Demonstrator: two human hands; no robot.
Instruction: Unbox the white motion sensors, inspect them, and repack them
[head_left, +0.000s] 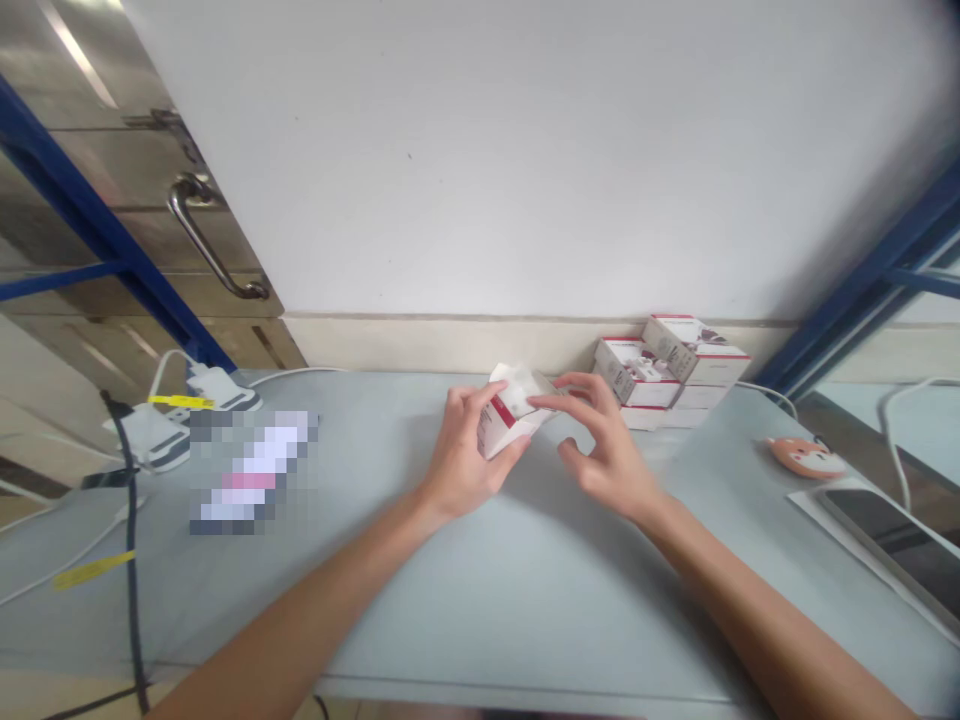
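Observation:
Near the middle of the grey table, a small white box with a red band is tilted in my left hand. The fingers and thumb of that hand wrap round its left side and lower edge. Light flaps stand up at the top of the box. My right hand is at the box's right side, fingers spread and the index fingertip at the upper flap; its thumb stands apart from the box. What the box holds cannot be made out.
Stacked white and red boxes stand at the back right by the wall. An orange animal-shaped item and a dark phone-like device lie at the right. Power strips, cables and a pixelated object are at the left.

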